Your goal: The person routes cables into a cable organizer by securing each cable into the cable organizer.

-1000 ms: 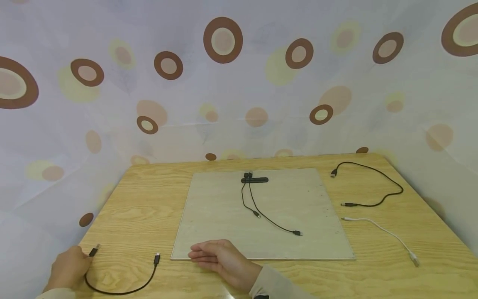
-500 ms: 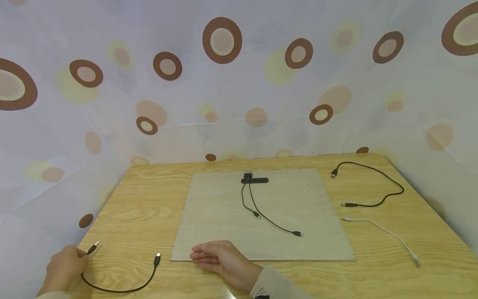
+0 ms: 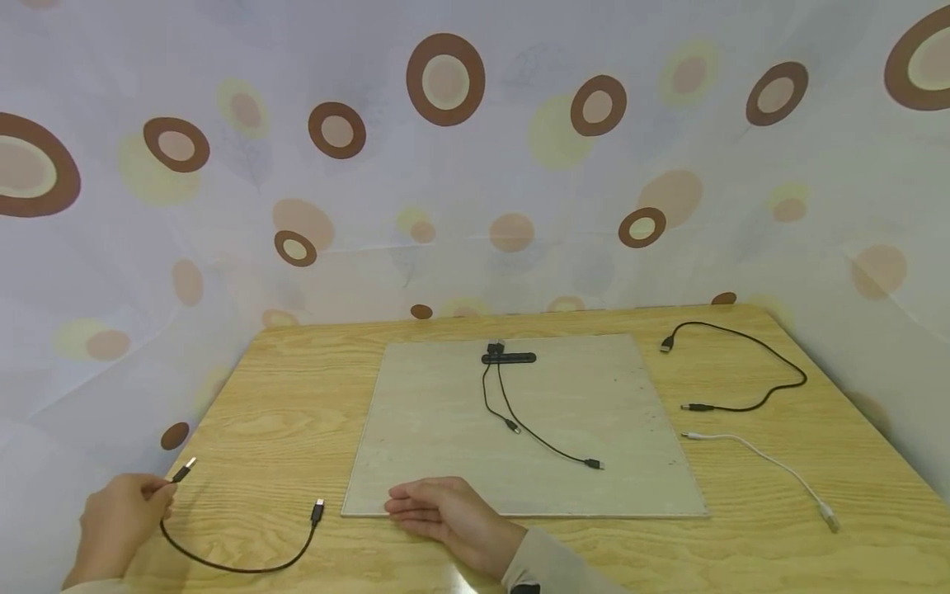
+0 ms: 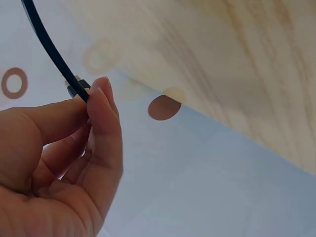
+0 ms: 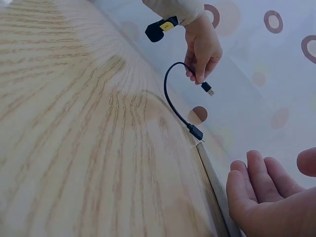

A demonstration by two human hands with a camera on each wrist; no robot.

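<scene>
My left hand pinches a short black USB cable between thumb and fingertips, just behind its USB plug, at the table's left side. In the left wrist view the cord rises from the fingertips. From the hand the cable curves right to its other plug; whether that end touches the table I cannot tell. My right hand rests on its side at the front edge of a pale board. Its fingers are extended, with nothing held.
On the board lies a black slotted strip, with two short black cables running forward from its left end. To the right on the wooden table are a longer black cable and a white cable. A patterned curtain surrounds the table.
My left hand has risen slightly and moved a little left, lifting the pinched USB plug with it. The right hand stays in the same place at the board's edge.
</scene>
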